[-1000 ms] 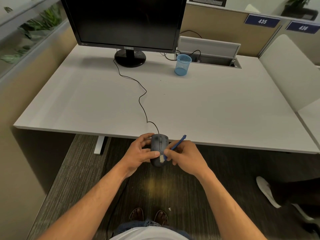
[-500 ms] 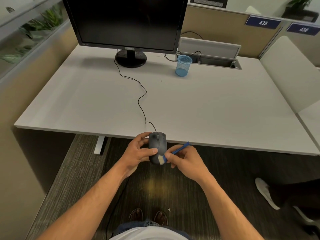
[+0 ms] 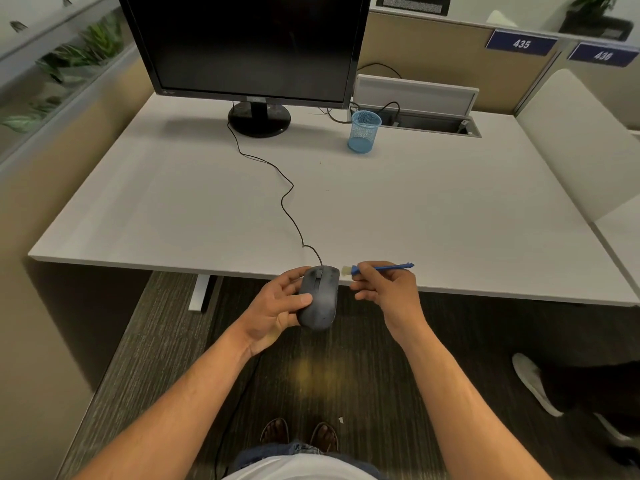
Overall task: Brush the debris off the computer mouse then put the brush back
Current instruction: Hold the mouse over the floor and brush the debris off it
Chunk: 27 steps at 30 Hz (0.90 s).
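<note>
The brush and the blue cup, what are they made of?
The brush in the right hand looks like blue plastic, thin and smooth, with pale soft bristles. The blue cup looks like wire mesh, probably metal: you can see through its tiny holes.

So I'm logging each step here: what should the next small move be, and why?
Probably bring the brush back down for another stroke. The right hand holds it just off the mouse, bristles pointing at its front, and the left hand holds the mouse off the desk; pale specks seem to remain on its shell.
</note>
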Available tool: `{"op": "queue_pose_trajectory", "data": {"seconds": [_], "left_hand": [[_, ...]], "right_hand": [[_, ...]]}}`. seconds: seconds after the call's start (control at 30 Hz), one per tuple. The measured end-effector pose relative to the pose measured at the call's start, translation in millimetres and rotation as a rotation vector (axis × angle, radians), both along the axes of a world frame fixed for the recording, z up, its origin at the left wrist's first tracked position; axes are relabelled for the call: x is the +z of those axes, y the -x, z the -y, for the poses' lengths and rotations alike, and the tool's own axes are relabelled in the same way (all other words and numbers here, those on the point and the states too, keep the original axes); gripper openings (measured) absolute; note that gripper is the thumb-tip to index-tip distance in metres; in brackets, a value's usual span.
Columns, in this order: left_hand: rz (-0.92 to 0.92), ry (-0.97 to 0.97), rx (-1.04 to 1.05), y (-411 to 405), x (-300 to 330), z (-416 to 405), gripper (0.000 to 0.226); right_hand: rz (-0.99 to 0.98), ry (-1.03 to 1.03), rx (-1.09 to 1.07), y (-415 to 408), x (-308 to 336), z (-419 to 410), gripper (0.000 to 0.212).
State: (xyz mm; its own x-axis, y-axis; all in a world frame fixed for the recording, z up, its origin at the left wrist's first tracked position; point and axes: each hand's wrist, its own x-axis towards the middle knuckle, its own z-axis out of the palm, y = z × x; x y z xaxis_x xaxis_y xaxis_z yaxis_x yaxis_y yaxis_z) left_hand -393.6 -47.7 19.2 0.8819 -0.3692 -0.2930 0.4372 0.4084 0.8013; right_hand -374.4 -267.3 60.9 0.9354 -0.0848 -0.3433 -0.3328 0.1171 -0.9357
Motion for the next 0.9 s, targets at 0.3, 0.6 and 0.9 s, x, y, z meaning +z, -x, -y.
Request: {"op": "queue_pose_trajectory", "data": {"seconds": [0.3,0.6,0.9], "left_hand": [[-0.004,0.02,0.014,0.6,0.2,-4.4,0.074],[-0.01,0.033,-0.005,-1.2,-0.1,-3.4,0.088],[-0.008,0.049,0.007,-1.8,-0.2,-2.1,0.081]], "right_hand": [[-0.017,-0.066,0.112,3.5,-2.7,-7.0,0.019],[-0.005,-0.165,0.15,-0.9,0.0,7.5,0.019],[-0.061,-0.139,0.078,-0.9,-6.4,-3.7,0.017]]}}
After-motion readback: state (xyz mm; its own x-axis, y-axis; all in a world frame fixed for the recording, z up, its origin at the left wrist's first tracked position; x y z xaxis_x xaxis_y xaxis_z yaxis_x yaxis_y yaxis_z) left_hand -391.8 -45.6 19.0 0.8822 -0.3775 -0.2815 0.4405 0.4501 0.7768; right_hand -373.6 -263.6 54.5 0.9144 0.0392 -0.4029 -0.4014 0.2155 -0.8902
